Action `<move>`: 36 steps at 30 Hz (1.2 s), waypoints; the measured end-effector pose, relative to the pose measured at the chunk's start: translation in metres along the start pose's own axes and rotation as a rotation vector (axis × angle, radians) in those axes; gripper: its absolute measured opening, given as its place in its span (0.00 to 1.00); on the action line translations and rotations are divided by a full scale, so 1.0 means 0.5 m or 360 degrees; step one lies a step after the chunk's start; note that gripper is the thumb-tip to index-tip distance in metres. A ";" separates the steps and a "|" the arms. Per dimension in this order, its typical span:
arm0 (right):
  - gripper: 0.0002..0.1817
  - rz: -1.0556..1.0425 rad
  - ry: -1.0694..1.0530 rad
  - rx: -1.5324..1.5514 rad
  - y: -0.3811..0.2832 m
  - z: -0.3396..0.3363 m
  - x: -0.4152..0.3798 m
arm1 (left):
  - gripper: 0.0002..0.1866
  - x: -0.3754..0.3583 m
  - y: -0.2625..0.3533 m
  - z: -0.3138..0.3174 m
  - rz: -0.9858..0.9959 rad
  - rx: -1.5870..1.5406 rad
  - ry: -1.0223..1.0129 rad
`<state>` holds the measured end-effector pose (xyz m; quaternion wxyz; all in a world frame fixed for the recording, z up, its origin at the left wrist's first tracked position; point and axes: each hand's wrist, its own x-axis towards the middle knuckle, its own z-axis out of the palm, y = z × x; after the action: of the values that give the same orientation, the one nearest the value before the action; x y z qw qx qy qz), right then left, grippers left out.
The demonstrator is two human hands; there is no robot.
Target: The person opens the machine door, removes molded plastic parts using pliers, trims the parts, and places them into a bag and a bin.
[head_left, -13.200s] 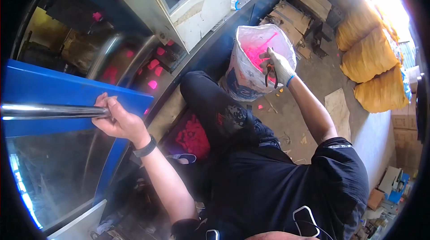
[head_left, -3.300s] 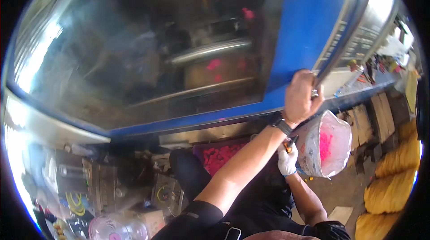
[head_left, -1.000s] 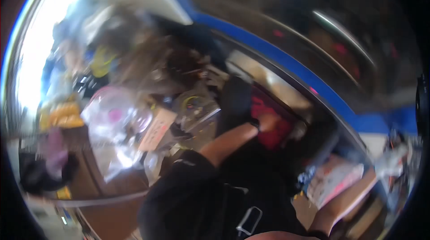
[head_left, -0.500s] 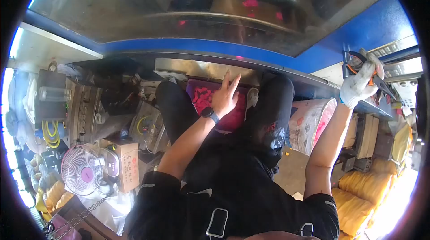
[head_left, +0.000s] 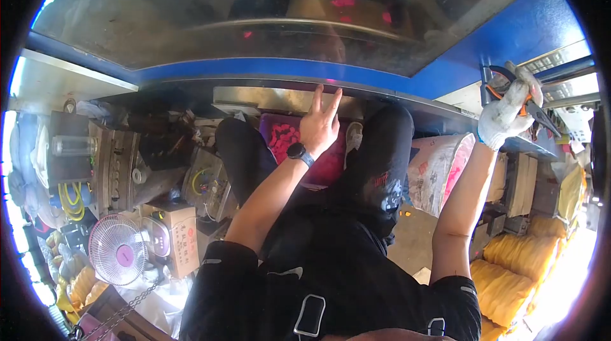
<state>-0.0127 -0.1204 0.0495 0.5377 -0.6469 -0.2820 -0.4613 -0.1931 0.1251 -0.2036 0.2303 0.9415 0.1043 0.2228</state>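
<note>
My left hand [head_left: 320,126], bare with a dark watch at the wrist, is above a purple bin [head_left: 268,122] between my knees. Two of its fingers stretch toward the machine's lower edge; I see nothing held in it. Pink pieces [head_left: 284,139] fill part of the bin below. At the right, my right hand [head_left: 504,115] wears a whitish, dirty work glove. It is closed around pliers [head_left: 542,119] with black and orange handles, beside the machine's blue frame. The glove partly covers the pliers.
Ahead stands a blue-framed machine window [head_left: 254,39]. A white sack [head_left: 439,169] with pink contents leans beside my right leg. Left are a fan [head_left: 121,250], a cardboard box [head_left: 181,239] and a chain. Yellow sacks [head_left: 515,271] lie at the right.
My left hand has moved slightly forward, its fingertips now nearer the machine's lower edge. My right hand still holds the pliers in about the same place. The view has shifted a little.
</note>
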 end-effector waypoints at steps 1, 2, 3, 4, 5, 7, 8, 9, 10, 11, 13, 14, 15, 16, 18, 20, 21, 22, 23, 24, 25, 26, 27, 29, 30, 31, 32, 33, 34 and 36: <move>0.10 0.0000 0.0012 -0.0034 0.002 0.001 -0.001 | 0.46 0.006 0.002 -0.004 0.0005 0.0021 0.0019; 0.10 -0.0007 0.0022 -0.0073 0.005 0.000 -0.002 | 0.46 0.012 0.003 -0.005 0.0001 0.0012 0.0039; 0.10 -0.0014 0.0031 -0.0113 0.008 -0.002 -0.003 | 0.45 0.017 0.006 -0.007 -0.0004 0.0004 0.0057; 0.10 -0.0022 0.0041 -0.0152 0.012 -0.003 -0.004 | 0.45 0.024 0.008 -0.009 -0.0007 -0.0005 0.0077; 0.10 -0.0006 0.0063 -0.0125 0.019 -0.005 -0.006 | 0.45 0.031 0.011 -0.010 -0.0056 0.0012 0.0004; 0.10 0.0028 0.0100 -0.0075 0.033 -0.007 -0.009 | 0.44 0.043 0.023 -0.017 -0.0158 0.0044 -0.0148; 0.09 0.0009 0.0087 -0.0068 0.033 -0.007 -0.008 | 0.45 0.048 0.017 -0.009 -0.0109 0.0089 -0.0096; 0.09 -0.0008 0.0072 -0.0063 0.030 -0.005 -0.007 | 0.45 0.053 0.010 0.000 -0.0061 0.0133 -0.0046; 0.08 -0.0026 0.0056 -0.0058 0.027 -0.004 -0.007 | 0.46 0.057 0.002 0.009 -0.0014 0.0176 0.0004; 0.08 -0.0020 0.0058 -0.0024 0.025 -0.001 -0.007 | 0.46 0.060 -0.004 0.018 -0.0019 0.0179 -0.0011; 0.08 -0.0007 0.0062 0.0043 0.024 0.001 -0.008 | 0.46 0.067 -0.013 0.026 -0.0029 0.0185 -0.0044; 0.08 0.0038 0.0057 -0.0076 0.028 -0.003 -0.010 | 0.47 0.069 -0.021 0.033 -0.0004 0.0209 -0.0042; 0.08 0.0082 0.0051 -0.0195 0.035 -0.010 -0.013 | 0.47 0.072 -0.028 0.038 0.0020 0.0233 -0.0041; 0.09 0.0057 0.0048 -0.0255 0.043 -0.016 -0.012 | 0.47 0.072 -0.032 0.042 0.0042 0.0257 -0.0039; 0.12 -0.0063 0.0046 -0.0322 0.059 -0.025 -0.009 | 0.45 0.074 -0.028 0.040 -0.0010 0.0201 -0.0086; 0.14 -0.0068 0.0085 -0.0110 0.064 -0.022 -0.011 | 0.45 0.073 -0.020 0.030 -0.0036 0.0147 -0.0122; 0.13 0.0020 0.0124 0.0106 0.059 -0.012 -0.013 | 0.45 0.070 -0.020 0.029 -0.0035 0.0123 -0.0131; 0.13 0.0109 0.0163 0.0323 0.056 -0.007 -0.013 | 0.46 0.067 -0.020 0.028 -0.0034 0.0098 -0.0141; 0.11 0.0001 0.0078 -0.0039 0.054 -0.012 -0.013 | 0.47 0.063 -0.020 0.027 -0.0017 0.0107 -0.0127; 0.10 -0.0108 -0.0008 -0.0401 0.050 -0.023 -0.013 | 0.49 0.056 -0.022 0.028 -0.0001 0.0115 -0.0113; 0.09 -0.0106 -0.0022 -0.0445 0.046 -0.024 -0.011 | 0.50 0.048 -0.022 0.030 0.0016 0.0123 -0.0102; 0.09 -0.0103 -0.0036 -0.0489 0.043 -0.026 -0.009 | 0.50 0.042 -0.025 0.031 0.0037 0.0113 -0.0090; 0.09 0.0010 0.0025 -0.0213 0.039 -0.016 -0.006 | 0.51 0.038 -0.028 0.029 0.0057 0.0105 -0.0077; 0.09 0.0121 0.0086 0.0034 0.041 -0.009 -0.006 | 0.51 0.030 -0.032 0.026 0.0076 0.0074 -0.0064; 0.09 0.0119 0.0086 0.0002 0.047 -0.012 -0.005 | 0.51 0.026 -0.031 0.021 0.0075 0.0051 -0.0066; 0.09 0.0103 0.0082 0.0028 0.047 -0.010 -0.005 | 0.52 0.023 -0.031 0.016 0.0074 0.0028 -0.0069; 0.08 0.0087 0.0078 0.0055 0.047 -0.009 -0.005 | 0.52 0.020 -0.031 0.012 0.0083 0.0017 -0.0076; 0.08 0.0057 0.0068 0.0140 0.044 -0.004 -0.002 | 0.52 0.016 -0.032 0.009 0.0091 0.0006 -0.0083; 0.08 0.0027 0.0058 0.0225 0.040 0.000 0.000 | 0.52 0.013 -0.032 0.006 0.0099 -0.0006 -0.0090; 0.07 0.0036 0.0066 0.0255 0.015 0.014 0.000 | 0.53 0.004 -0.031 0.000 0.0052 -0.0018 -0.0116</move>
<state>-0.0043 -0.1157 0.0464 0.5987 -0.5953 -0.2995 -0.4444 -0.1927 0.1393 -0.2103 0.2357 0.9492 0.0791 0.1928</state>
